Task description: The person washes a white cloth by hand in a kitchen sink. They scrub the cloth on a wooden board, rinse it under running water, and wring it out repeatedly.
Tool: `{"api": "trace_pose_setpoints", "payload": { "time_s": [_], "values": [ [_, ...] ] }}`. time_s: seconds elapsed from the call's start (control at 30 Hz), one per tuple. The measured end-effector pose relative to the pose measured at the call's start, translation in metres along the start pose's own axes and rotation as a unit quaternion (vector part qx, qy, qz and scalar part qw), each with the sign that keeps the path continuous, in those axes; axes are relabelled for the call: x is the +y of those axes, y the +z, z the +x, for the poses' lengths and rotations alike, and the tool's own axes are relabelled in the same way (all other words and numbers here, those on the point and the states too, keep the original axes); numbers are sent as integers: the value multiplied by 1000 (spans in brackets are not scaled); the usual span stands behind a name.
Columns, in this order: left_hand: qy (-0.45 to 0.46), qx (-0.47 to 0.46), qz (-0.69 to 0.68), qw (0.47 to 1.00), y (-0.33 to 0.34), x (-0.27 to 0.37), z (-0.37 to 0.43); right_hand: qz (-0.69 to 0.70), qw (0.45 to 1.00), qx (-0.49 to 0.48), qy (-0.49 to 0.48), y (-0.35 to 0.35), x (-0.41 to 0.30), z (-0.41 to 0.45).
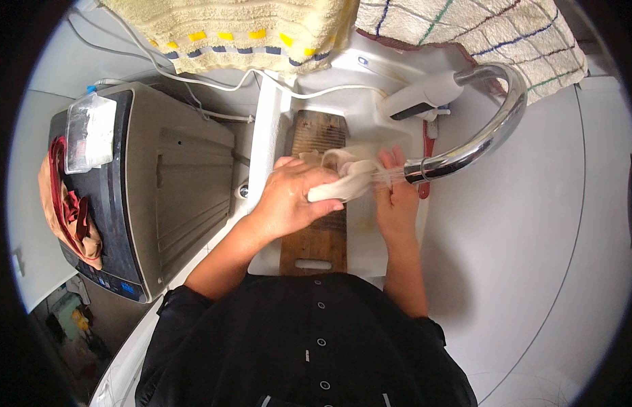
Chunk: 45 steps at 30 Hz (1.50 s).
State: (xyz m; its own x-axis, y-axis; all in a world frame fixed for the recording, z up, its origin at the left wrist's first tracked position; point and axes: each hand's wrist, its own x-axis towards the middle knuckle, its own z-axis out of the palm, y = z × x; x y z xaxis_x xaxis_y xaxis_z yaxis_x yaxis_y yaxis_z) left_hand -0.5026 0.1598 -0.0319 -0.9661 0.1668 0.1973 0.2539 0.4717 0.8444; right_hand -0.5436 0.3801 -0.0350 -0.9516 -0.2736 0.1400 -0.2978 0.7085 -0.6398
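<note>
A wet, cream-coloured cloth (349, 178) is bunched above the sink, slightly blurred. My left hand (295, 196) grips its left side, thumb below and fingers over the top. At the cloth's right side is my right hand (400, 198), fingers pointing away from me. Water and the faucet's spout partly cover that hand, so whether it grips the cloth is unclear. Water sprays from the chrome gooseneck faucet (499, 137) onto the cloth. Under the hands, a wooden washboard (316, 249) with a slotted handle hole leans in the white sink (367, 254).
A red-handled brush (428, 147) lies along the sink's right edge. Two towels, one yellow (234, 30) and one checked (499, 35), hang at the back. On the left, a washing machine (188, 173) carries a clear plastic container (89, 132) and a tan-and-red cloth (66, 208). A white cable (336, 90) crosses behind.
</note>
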Motion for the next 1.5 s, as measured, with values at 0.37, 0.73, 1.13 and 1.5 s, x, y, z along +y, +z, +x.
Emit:
{"api": "trace_pose_setpoints", "payload": {
  "time_s": [0.37,0.73,1.13,1.5],
  "values": [
    [-146,76,33,986,3,-28,8,290,943,-92,136,-9,1,-9],
    [-295,-48,-670,680,45,-42,0,726,646,-19,234,21,16,0],
    [-330,54,-625,706,76,-2,7,725,574,-100,367,70,49,-18],
    [-402,-22,-634,660,57,-38,-3,689,675,-30,263,56,38,5]
  ]
}}
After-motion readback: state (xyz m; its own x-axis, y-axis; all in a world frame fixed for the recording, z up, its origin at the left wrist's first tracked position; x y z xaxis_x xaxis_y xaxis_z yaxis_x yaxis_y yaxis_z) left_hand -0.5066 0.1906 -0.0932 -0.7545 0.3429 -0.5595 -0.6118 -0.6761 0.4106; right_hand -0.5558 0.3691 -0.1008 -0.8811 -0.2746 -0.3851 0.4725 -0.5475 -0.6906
